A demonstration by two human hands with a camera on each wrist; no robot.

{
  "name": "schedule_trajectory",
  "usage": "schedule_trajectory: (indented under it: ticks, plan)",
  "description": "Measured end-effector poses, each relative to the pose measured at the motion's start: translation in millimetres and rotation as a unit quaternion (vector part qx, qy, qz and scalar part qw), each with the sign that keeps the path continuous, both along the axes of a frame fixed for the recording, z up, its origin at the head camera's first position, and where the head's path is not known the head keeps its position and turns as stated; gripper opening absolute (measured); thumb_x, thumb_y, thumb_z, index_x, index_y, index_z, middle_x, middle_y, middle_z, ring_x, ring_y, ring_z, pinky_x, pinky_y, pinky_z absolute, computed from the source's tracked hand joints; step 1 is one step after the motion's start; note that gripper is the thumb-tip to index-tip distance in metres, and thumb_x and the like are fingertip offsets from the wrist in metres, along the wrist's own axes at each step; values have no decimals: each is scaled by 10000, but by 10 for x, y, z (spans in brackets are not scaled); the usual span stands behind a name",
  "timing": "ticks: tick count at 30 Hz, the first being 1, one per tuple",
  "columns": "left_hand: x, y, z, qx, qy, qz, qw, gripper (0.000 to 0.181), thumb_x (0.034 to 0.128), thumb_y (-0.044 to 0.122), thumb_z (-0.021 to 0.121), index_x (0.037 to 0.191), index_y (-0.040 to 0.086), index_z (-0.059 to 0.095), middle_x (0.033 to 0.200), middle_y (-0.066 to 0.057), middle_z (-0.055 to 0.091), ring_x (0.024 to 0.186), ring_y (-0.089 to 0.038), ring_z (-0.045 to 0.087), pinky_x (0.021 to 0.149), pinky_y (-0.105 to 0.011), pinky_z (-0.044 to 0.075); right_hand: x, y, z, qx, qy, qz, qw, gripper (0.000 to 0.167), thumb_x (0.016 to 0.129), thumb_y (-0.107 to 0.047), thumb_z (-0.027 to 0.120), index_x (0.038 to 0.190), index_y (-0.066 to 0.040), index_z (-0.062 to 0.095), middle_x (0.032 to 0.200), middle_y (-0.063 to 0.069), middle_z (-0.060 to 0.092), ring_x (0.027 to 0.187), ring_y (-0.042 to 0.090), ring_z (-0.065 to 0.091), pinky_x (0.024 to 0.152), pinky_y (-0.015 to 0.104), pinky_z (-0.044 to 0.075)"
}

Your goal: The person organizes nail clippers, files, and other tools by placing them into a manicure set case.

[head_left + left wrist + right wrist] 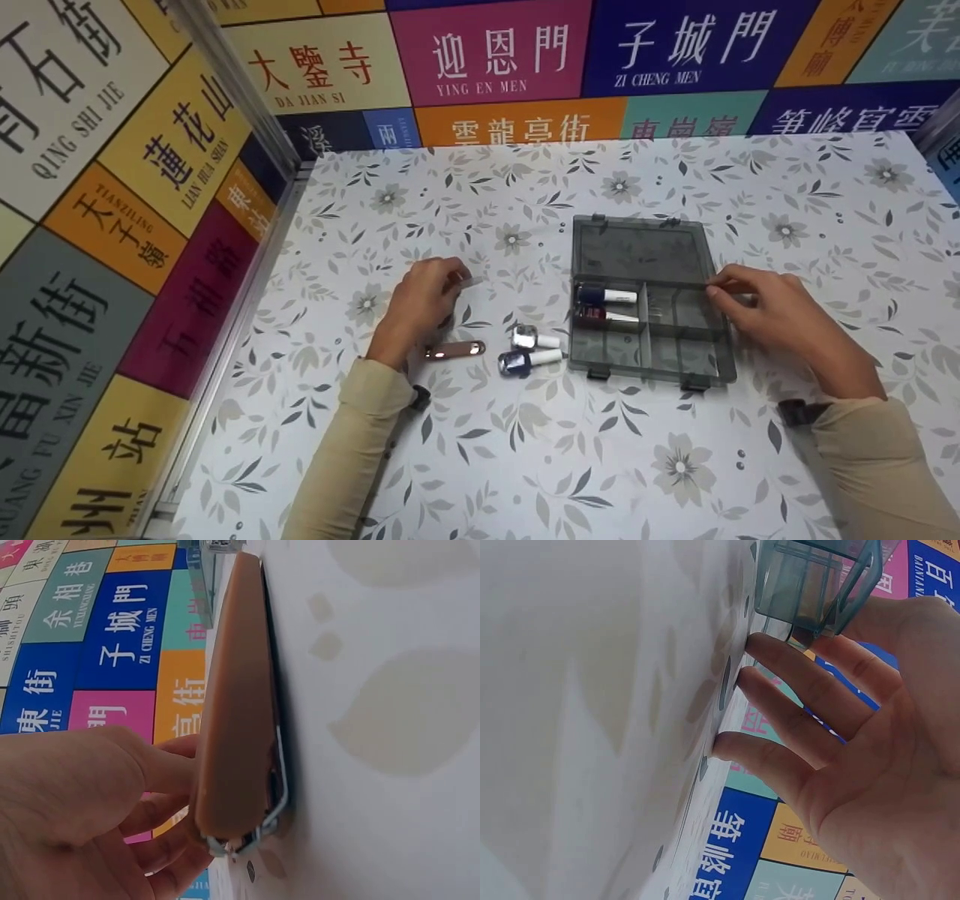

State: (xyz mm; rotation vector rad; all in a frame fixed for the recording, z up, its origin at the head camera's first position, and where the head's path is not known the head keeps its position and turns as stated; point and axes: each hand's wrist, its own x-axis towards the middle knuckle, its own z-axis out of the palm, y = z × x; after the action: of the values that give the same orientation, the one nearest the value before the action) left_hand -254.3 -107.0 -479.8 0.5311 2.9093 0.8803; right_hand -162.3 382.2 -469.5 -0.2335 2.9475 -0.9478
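My left hand (427, 296) pinches a small clear strip (471, 282) just above the table; its exact kind is too small to tell. Below that hand lies a brown nail clipper (455, 349), which hides the left fingertips in the left wrist view. At its right edge, the grey see-through divided box (649, 251) is held by my right hand (772, 319) between thumb and index finger, the other fingertips touching the table. The box lies with its lid folded back. A dark blue nail polish bottle (606, 295) and a dark red one (604, 316) lie in its upper left compartment.
Between the clipper and the box lie a silvery nail polish bottle (534, 337) and a blue one (527, 362), both with white caps. Small thin pieces (655, 305) show in the compartment beside the bottles. Panels with lettering (495, 52) border the flowered table (555, 457).
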Motion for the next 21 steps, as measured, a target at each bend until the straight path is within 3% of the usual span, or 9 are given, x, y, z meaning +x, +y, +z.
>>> schedule_trajectory:
  ticks: [12,21]
  plan:
    - [78,106,77,-29,264,-198,9995,188,1024,45,673,1149,125,789,1098,-49,782,979,-232,715,850,-450,600,4,5,11,-36,-150,-18,9999,301,1119,-343,601,1274,-121,732,1301,255,754,1183,625,678,1017,786,490]
    - [122,187,85,-101,554,-361,9978,193,1002,33,692,1132,124,803,1065,-40,771,960,-238,710,837,-447,601,9,-12,9,-54,197,88,9998,264,1113,-292,612,1220,-92,749,1219,221,792,1175,535,723,987,744,539]
